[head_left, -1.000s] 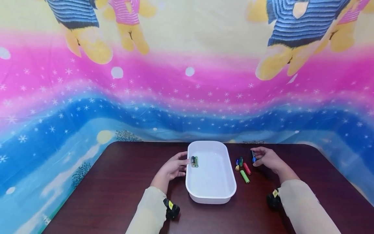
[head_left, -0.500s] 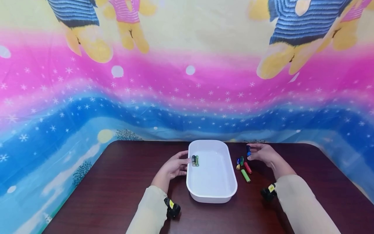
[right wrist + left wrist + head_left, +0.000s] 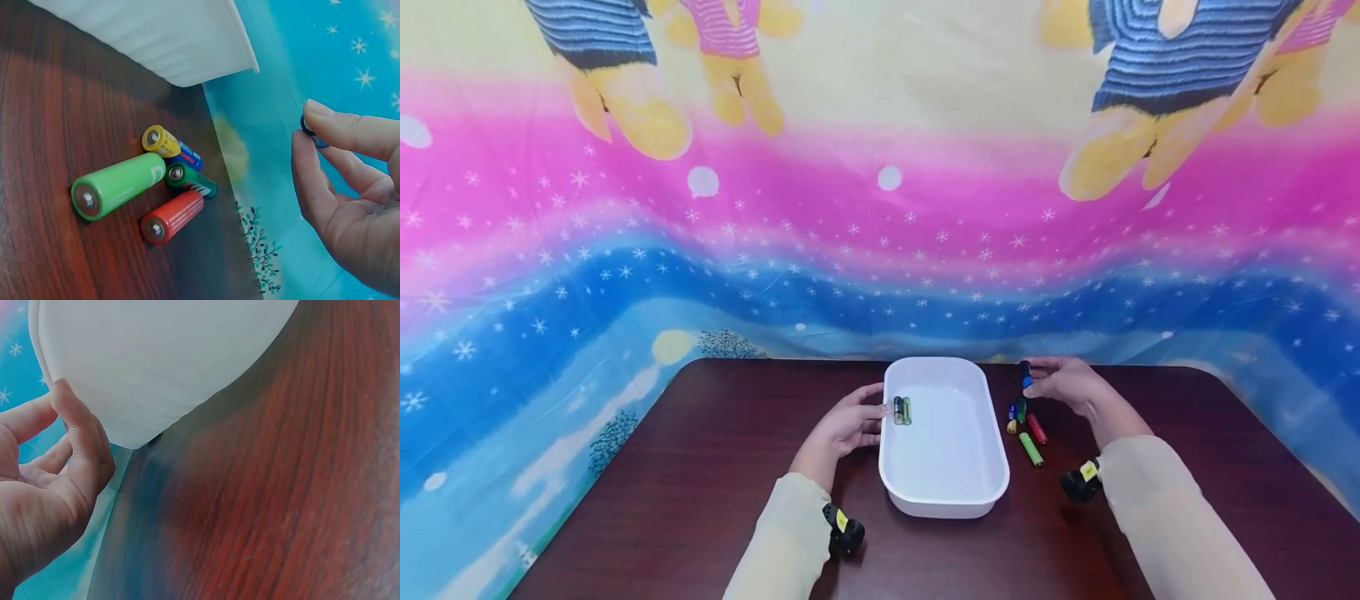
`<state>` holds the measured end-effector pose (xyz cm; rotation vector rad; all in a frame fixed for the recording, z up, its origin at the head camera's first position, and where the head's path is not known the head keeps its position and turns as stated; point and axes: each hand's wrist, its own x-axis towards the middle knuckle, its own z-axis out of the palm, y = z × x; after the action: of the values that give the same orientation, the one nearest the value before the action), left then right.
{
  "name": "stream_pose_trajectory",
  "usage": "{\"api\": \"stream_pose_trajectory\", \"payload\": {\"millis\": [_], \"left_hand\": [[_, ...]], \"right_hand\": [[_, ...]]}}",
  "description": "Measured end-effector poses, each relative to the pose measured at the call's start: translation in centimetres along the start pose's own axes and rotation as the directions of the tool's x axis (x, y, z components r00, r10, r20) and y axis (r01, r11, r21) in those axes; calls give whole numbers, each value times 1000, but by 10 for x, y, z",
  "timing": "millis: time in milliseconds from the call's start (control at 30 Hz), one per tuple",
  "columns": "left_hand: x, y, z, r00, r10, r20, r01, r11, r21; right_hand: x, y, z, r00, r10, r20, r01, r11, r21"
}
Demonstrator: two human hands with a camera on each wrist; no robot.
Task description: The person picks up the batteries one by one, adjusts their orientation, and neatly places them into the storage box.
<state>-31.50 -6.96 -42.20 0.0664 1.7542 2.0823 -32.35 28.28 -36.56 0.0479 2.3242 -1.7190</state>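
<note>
A white rectangular basin (image 3: 943, 454) stands on the dark table, and my left hand (image 3: 846, 425) grips its left rim. In the left wrist view, the fingers of the left hand (image 3: 62, 469) meet at the edge of the basin wall (image 3: 162, 356). Two batteries (image 3: 902, 410) lie side by side inside the basin near its left wall. My right hand (image 3: 1067, 387) pinches a blue and black battery (image 3: 1027, 379) between thumb and fingertips, raised over the loose batteries. The right wrist view shows only an end of this battery (image 3: 306, 125), the rest hidden by the fingers.
Right of the basin lie a light green battery (image 3: 119, 185), a red one (image 3: 172, 217), a dark green one (image 3: 190, 180) and a yellow and blue one (image 3: 172, 147). A patterned cloth (image 3: 925, 275) hangs behind the table (image 3: 737, 467).
My right hand has moved left and toward the far edge with the blue and black battery, nearer the basin. The left hand stays at the basin rim.
</note>
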Motion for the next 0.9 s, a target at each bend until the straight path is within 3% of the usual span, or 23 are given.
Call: {"api": "stream_pose_trajectory", "payload": {"millis": [533,900], "left_hand": [[-1,2,1,1000,-11,-14,11,1000,-14],[-1,0,2,1000,-6,-25,5,1000,-20]], "right_hand": [[-1,-20,7,1000,19,-3,-19,1000,10],[2,-37,18,999,-26,19,26,999,36]]}}
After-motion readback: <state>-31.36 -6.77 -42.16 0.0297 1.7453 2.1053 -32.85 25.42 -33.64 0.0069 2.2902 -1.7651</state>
